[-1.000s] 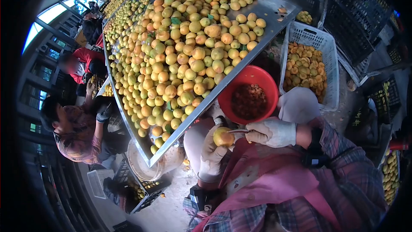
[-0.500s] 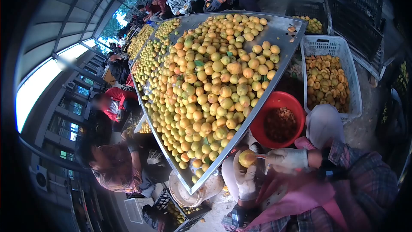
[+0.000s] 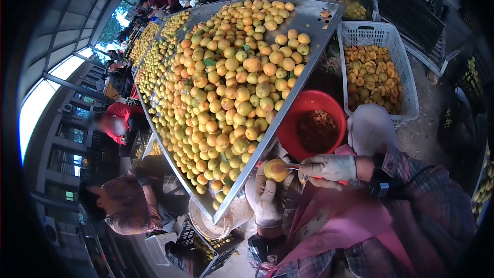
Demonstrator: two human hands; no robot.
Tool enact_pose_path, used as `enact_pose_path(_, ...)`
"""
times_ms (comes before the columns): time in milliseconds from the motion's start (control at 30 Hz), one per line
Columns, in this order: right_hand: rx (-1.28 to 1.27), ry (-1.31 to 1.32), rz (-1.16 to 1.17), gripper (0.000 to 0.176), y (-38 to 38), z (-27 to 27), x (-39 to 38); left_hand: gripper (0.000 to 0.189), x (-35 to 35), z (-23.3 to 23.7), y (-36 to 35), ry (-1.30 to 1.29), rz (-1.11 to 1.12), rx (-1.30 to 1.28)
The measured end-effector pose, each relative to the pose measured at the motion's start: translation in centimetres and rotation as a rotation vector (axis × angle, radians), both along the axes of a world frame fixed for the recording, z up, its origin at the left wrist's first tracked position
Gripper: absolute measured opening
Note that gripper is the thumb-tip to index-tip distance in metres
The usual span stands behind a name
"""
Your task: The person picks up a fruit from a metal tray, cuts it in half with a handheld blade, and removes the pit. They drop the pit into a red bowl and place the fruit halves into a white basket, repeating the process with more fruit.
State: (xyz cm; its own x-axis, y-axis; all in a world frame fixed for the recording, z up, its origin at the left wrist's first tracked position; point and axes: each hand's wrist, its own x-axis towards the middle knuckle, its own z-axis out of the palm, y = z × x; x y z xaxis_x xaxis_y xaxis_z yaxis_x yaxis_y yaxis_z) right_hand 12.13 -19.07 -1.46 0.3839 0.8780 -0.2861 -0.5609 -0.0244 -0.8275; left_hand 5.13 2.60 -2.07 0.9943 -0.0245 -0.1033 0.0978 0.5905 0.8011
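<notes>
My gloved left hand (image 3: 268,198) is closed around a yellow-orange apricot (image 3: 276,170), holding it near the table's lower edge. In my gloved right hand (image 3: 328,168) is a small metal tool (image 3: 292,166); its slim shiny end reaches the apricot's right side, and some red shows below the fingers. The tool's exact kind is hard to tell because my fingers cover most of it. Just beyond both hands sits a red basin (image 3: 340,107) with pits and dark liquid inside. The metal table (image 3: 301,80) beside them carries a large heap of apricots (image 3: 226,92).
A white crate (image 3: 410,88) of halved apricots stands beyond the basin. Under the table's near corner is a whitish bucket (image 3: 206,221), with a black crate (image 3: 226,261) beside it. A person (image 3: 128,201) sits across at left; others work along the table's far side.
The view has shifted, so the table and crates appear further left and higher. Both hands still hold the apricot and the tool, with the tool's metal end now showing against the fruit.
</notes>
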Motion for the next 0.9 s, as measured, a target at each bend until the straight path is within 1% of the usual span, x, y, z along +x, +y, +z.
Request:
enact_pose_path(67, -0.053, 0.017, -0.025, 0.038, -0.2, 1.0, -0.2, 0.07, 0.2, 0.0, 0.0, 0.009, -0.006, 0.042)
enact_pose_path(133, -0.015, 0.0, -0.026, 0.038, -0.2, 0.4, -0.5, 0.073, 0.2, -0.1, -0.1, 0.018, -0.002, 0.052)
enact_pose_path(200, -0.007, 0.052, -0.055, 0.038, -0.1, 0.3, -0.7, 0.075, 0.5, -0.3, -0.2, -0.026, -0.012, 0.137)
enact_pose_path(233, -0.01, 0.054, -0.056, 0.038, -0.1, 0.4, -0.8, 0.077, 0.3, -0.1, -0.8, -0.015, 0.036, 0.144)
enact_pose_path(267, -0.009, 0.063, -0.07, 0.038, -0.1, 0.7, -0.9, 0.077, 0.3, 0.3, -1.5, -0.013, 0.035, 0.14)
enact_pose_path(333, -0.013, 0.074, -0.086, 0.039, -0.3, 0.7, -1.0, 0.073, 0.6, 0.8, -2.6, -0.061, 0.117, 0.189)
enact_pose_path(367, 0.011, 0.096, -0.081, 0.039, -0.4, 0.6, -1.0, 0.073, 0.7, 0.9, -3.0, -0.059, 0.117, 0.186)
enact_pose_path(433, 0.034, 0.118, -0.075, 0.04, -0.5, 0.5, -1.0, 0.066, 1.0, 1.1, -3.5, -0.12, 0.195, 0.331)
enact_pose_path(467, 0.043, 0.162, -0.081, 0.041, -0.6, 0.7, -0.9, 0.066, 1.0, 0.6, -3.4, -0.119, 0.196, 0.33)
enact_pose_path(533, 0.052, 0.207, -0.088, 0.042, -0.6, 0.7, -0.9, 0.057, 1.2, -0.7, -2.8, -0.185, 0.244, 0.497)
enact_pose_path(567, 0.048, 0.224, -0.091, 0.042, -0.6, 0.6, -1.0, 0.057, 1.2, -1.1, -2.8, -0.184, 0.243, 0.498)
enact_pose_path(633, 0.043, 0.242, -0.093, 0.042, -0.6, 0.5, -1.0, 0.057, 1.3, -1.5, -3.2, -0.231, 0.32, 0.573)
enact_pose_path(767, 0.057, 0.25, -0.084, 0.045, -0.9, 0.4, -0.8, 0.057, 1.2, -0.5, -3.4, -0.232, 0.324, 0.558)
enact_pose_path(833, 0.068, 0.247, -0.063, 0.045, -1.3, 0.5, -0.5, 0.06, 0.9, 1.1, -2.8, -0.141, 0.121, 0.271)
enact_pose_path(867, 0.068, 0.245, -0.031, 0.046, -1.5, 0.5, -0.4, 0.06, 1.0, 1.2, -2.3, -0.139, 0.124, 0.269)
enact_pose_path(900, 0.068, 0.244, 0.002, 0.046, -1.6, 0.4, -0.4, 0.066, 1.0, 1.3, -1.7, -0.086, 0.058, 0.244)
